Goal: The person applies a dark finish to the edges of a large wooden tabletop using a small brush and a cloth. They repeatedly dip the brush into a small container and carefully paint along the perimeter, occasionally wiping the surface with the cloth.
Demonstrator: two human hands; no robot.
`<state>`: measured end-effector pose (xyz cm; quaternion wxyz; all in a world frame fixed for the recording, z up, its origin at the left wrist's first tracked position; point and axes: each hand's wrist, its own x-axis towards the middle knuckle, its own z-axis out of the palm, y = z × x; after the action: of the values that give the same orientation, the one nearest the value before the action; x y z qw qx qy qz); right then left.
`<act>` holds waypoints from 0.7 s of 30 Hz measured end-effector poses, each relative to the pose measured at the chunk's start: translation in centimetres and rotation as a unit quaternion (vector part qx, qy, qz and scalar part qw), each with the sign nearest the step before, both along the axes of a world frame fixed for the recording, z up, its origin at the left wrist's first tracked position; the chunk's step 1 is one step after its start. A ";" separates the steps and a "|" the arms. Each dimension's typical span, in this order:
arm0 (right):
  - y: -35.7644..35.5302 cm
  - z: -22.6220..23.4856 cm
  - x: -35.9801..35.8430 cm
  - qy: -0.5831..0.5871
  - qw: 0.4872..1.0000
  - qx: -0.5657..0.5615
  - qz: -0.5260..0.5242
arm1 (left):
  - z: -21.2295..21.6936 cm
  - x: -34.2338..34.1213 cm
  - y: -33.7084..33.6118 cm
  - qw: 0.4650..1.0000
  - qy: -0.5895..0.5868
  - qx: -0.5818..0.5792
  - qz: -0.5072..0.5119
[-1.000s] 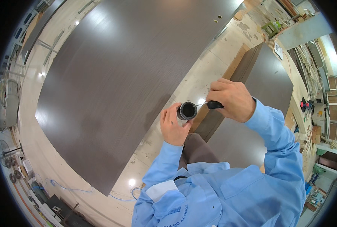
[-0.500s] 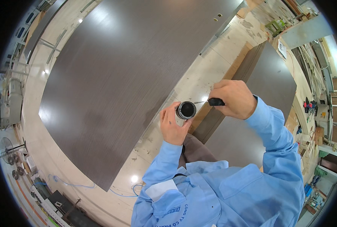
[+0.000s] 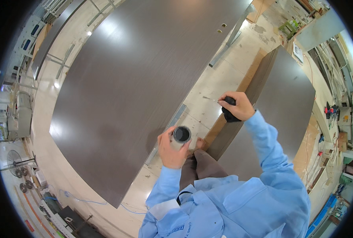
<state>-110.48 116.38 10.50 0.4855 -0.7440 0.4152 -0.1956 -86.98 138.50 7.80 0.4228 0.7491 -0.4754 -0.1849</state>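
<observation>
My left hand point(image 3: 170, 152) is wrapped round a small round pot point(image 3: 182, 135), open at the top and dark inside, near the edge of a large dark brown wood-grain panel point(image 3: 121, 87). My right hand point(image 3: 240, 106) grips a slim tool whose thin metal end point(image 3: 210, 98) points left. Also in that hand is a black, soft-looking bundle, perhaps a cloth point(image 3: 229, 111), hanging below the fingers. The tool's handle is mostly hidden by my fingers, so its kind is unclear. Pot and tool are apart.
To the right lies a stack of dark panels point(image 3: 281, 103) beside my legs. The big panel rests on a metal frame point(image 3: 226, 47) and has two small holes point(image 3: 221, 28) at its far end. A blue hose point(image 3: 81, 198) and a fan point(image 3: 16, 158) are at left.
My left hand has brought the pot left and nearer my body. My right hand has moved slightly left, and the tool's tip is now away from the pot. More of the black bundle shows.
</observation>
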 end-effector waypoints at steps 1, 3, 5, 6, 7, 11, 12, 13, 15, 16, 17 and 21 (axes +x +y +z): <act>-0.4 -2.7 0.3 -0.014 0.999 -0.017 -0.046 | 0.2 0.0 0.4 1.000 0.004 0.007 -0.001; -1.0 -7.8 1.2 -0.031 0.992 -0.006 -0.121 | 0.4 0.0 1.5 0.999 -0.003 0.039 -0.011; -2.3 -11.9 2.3 -0.039 0.986 -0.045 -0.155 | 0.5 -0.3 2.4 0.997 -0.013 0.069 -0.018; -2.9 -13.4 3.0 -0.036 0.984 -0.065 -0.165 | 0.5 -0.3 2.8 0.996 -0.026 0.079 -0.032; -3.7 -14.6 3.5 -0.052 0.979 -0.099 -0.173 | 0.3 -0.5 3.1 0.996 -0.013 0.081 -0.031; -5.8 -17.3 5.0 -0.101 0.972 -0.066 -0.200 | -0.6 -2.3 2.9 0.995 0.014 0.092 -0.026; -5.9 -17.6 5.2 -0.117 0.971 -0.049 -0.201 | -0.6 -2.6 2.7 0.994 0.012 0.103 -0.031; -5.8 -17.8 5.4 -0.154 0.966 -0.047 -0.202 | -0.7 -2.8 2.5 0.993 0.010 0.112 -0.036; -5.2 -18.0 5.6 -0.119 0.981 -0.071 -0.139 | -0.5 -3.1 2.0 0.992 0.014 0.119 -0.044; -4.6 -18.1 5.5 -0.122 0.981 -0.094 -0.117 | -0.5 -3.1 1.7 0.991 0.016 0.123 -0.049; -4.4 -18.2 5.5 -0.130 0.986 -0.061 -0.085 | -0.4 -3.1 1.4 0.991 0.023 0.121 -0.045; -5.0 -18.4 5.3 -0.198 0.974 -0.021 -0.107 | -0.1 -2.8 1.0 0.992 0.037 0.118 -0.038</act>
<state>-105.21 111.40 -7.92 0.5187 -0.6519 0.3839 -0.3983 -89.75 139.47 7.68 0.3413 0.7676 -0.4626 -0.2834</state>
